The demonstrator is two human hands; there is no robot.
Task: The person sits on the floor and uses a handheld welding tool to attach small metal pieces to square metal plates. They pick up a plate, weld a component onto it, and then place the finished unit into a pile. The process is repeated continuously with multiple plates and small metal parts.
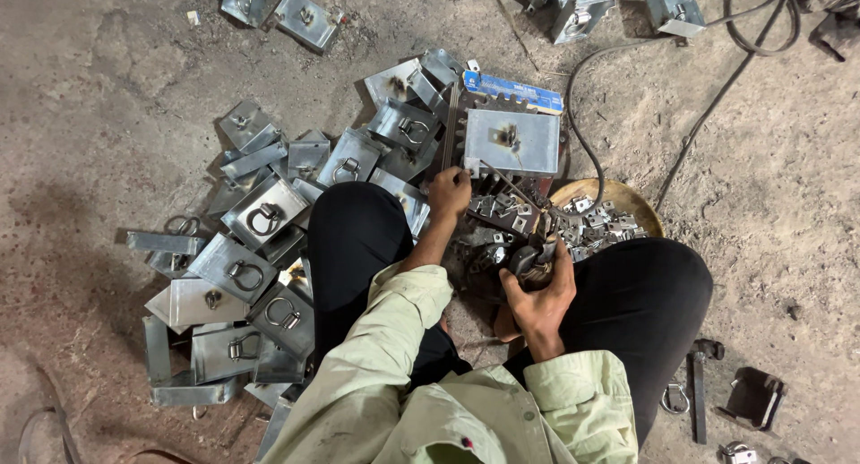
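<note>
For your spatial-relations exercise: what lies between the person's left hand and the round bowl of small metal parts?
In the head view, small grey metal brackets lie on the work surface between the left hand and the bowl.

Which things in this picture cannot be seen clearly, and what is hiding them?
- Head view: the dark tool in the right hand is mostly covered by the fingers, so its kind is unclear.
- What the left hand pinches is hidden under the hand.
- The small metal pieces in the round dish are too small to tell apart.
- The lower metal plates of the pile are covered by upper ones.
- The dark cable is cut off by the top edge.
</note>
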